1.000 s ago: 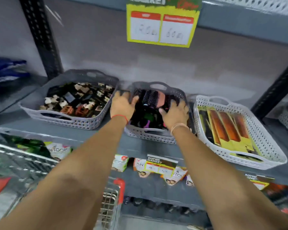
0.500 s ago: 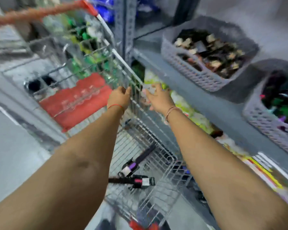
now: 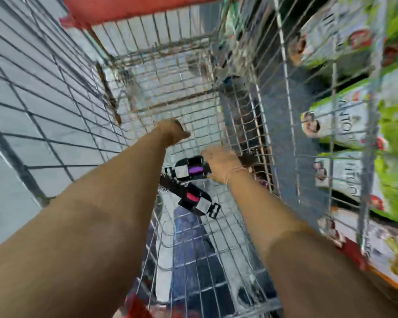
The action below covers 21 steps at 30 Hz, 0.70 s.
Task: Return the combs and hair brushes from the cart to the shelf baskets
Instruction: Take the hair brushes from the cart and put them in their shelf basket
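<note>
Both arms reach down into the cart (image 3: 271, 138); the right hand (image 3: 221, 165) touches a purple-labelled brush (image 3: 189, 171), grip unclear, and the left hand (image 3: 170, 131) is curled, empty.

Bare wire metal cart (image 3: 257, 115), rusty in places; glossy printed packets (image 3: 340, 120) beside it.

I am looking straight down into the cart (image 3: 193, 92). Both my arms reach inside it. My left hand (image 3: 170, 131) is farther in, above the cart floor and apart from the goods. My right hand (image 3: 221, 166) is lower right, touching the upper brush (image 3: 189, 171). A second brush (image 3: 193, 198) lies just below the first, on the cart floor, nearer to me. Beyond the cart's right wall stand shelf packets (image 3: 345, 120), stacked one behind another.
</note>
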Each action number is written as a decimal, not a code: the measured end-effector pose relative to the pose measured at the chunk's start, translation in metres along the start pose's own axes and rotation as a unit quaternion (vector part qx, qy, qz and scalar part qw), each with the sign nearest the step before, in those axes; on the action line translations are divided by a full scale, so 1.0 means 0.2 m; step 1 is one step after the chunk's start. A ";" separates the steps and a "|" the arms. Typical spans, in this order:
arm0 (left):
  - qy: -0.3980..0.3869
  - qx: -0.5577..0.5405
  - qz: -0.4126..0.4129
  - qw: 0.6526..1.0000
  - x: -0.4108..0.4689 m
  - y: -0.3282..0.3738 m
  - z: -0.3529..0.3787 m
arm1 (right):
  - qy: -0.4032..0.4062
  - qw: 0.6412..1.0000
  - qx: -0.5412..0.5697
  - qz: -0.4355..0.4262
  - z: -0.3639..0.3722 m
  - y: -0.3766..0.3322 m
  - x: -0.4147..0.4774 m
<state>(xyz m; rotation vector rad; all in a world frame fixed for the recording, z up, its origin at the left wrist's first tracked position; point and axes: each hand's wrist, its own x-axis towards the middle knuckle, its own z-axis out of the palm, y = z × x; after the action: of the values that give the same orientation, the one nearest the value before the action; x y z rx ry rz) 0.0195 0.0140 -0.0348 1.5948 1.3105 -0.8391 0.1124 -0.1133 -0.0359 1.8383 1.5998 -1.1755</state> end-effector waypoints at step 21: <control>0.064 -0.328 -0.036 0.942 0.16 -0.08 -0.05 | 0.071 0.995 0.068 -0.009 0.06 -0.10 0.02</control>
<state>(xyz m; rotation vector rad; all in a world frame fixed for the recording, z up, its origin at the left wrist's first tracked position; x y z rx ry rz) 0.0113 0.0365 -0.0635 1.0813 1.5419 -0.2797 0.0888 -0.1156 -0.0416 2.0389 1.6523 -1.2128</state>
